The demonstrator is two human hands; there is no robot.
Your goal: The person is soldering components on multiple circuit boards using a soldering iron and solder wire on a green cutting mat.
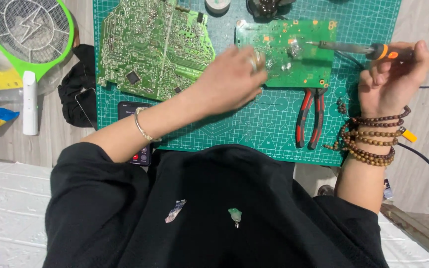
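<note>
With the soldering iron (pixel 373 49) gripped in the right hand (pixel 391 82) over the small circuit board (pixel 294 54), far right on the mat, the blurred left hand (pixel 234 79), whose grip cannot be told, could be burned.

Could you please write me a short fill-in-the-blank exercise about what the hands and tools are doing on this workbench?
1. The right hand holds a soldering ____ over the small circuit board.
2. The pliers have red and ____ handles.
3. Both boards lie on a ____ cutting mat.
4. The left hand rests at the small board's ____ edge.

Missing words: iron; black; green; left
</note>
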